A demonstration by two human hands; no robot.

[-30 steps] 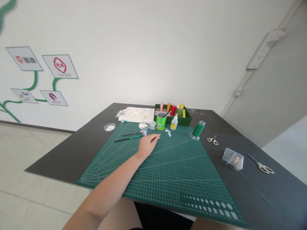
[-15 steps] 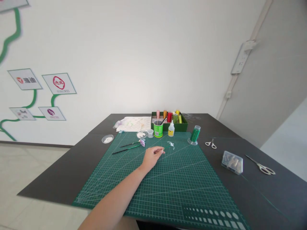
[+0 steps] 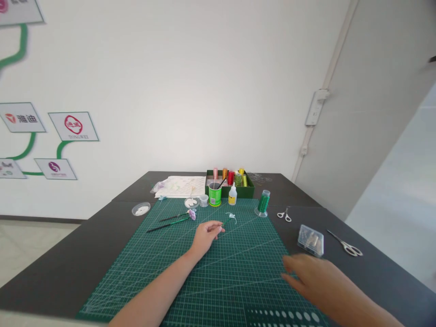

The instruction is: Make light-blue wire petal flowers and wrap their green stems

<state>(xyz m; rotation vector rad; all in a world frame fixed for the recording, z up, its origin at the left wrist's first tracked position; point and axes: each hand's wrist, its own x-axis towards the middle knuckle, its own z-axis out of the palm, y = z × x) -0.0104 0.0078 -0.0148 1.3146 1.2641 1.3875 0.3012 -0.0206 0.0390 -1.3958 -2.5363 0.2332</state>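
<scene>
My left hand (image 3: 207,237) rests over the cutting mat (image 3: 221,272), its fingertips pinched on a thin green flower stem (image 3: 226,222). At the stem's far end sits a small pale blue flower (image 3: 232,216) with fine loose strands. My right hand (image 3: 304,272) hovers low above the mat's right edge, slightly smeared by motion; thumb and fingers are apart, and nothing shows between them. A purple flower (image 3: 191,214) lies left of my left hand, beside two dark slim tools (image 3: 166,225). A spool of green thread (image 3: 263,202) stands at the mat's far right corner.
Small scissors (image 3: 284,215), a clear plastic box (image 3: 310,240) and larger scissors (image 3: 345,244) lie on the right. A green can (image 3: 215,195), glue bottle (image 3: 232,195) and box of thread spools (image 3: 245,192) stand behind. Dishes of white pieces (image 3: 141,209) sit left.
My right hand has come into view from the lower right. The left hand keeps its pinch on the stem. The whole view has shifted, with table objects appearing further left and lower.
</scene>
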